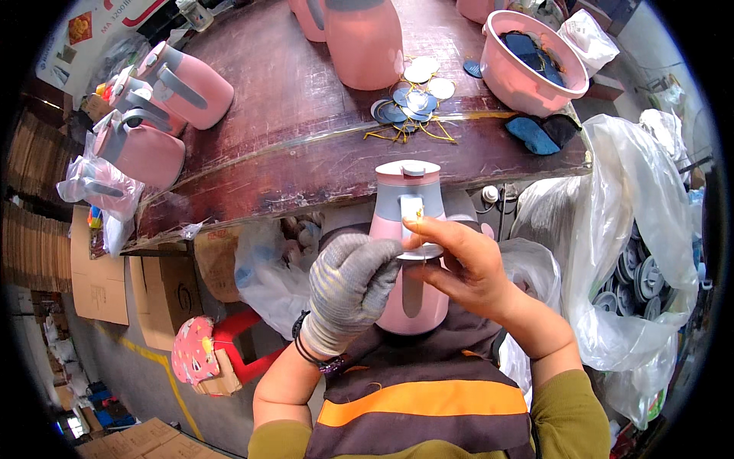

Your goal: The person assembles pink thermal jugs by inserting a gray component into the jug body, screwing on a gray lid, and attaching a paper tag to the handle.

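Pink jug [410, 222] held upright below the table edge [367, 183]; gloved left hand [348, 287] grips its handle, bare right hand [466, 264] pinches a round tag [420, 251].

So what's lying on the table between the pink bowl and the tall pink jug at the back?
In the head view, a loose pile of round tags with yellow strings lies on the wooden table between the pink bowl and the tall pink jug.

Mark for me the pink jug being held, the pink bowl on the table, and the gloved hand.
pink jug [409, 200], head view, on its grey collar below the lid.
pink bowl [520, 80], head view, on its outer wall.
left hand [353, 279], head view, on the back of the grey glove.
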